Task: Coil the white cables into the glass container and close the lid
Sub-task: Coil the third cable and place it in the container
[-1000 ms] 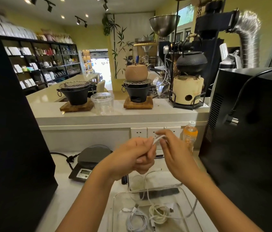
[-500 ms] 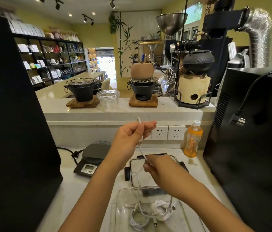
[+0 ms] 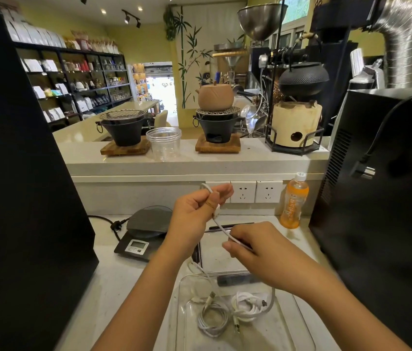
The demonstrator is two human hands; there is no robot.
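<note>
Both hands are grasping one white cable. The left hand is pinching its far end, and the right hand is pinching it nearer, above the glass container.

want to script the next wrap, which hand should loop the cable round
Probably the right hand: it pinches the free run of the cable just above the glass container, while the left hand grips the cable's top end as an anchor.

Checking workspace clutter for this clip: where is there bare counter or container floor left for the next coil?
Bare floor shows in the glass container along its right side and near edge, beside the two coiled cables. Bare counter lies left of the container, below the scale. It is crowded between both hands, where the held cable and the lid sit.
</note>
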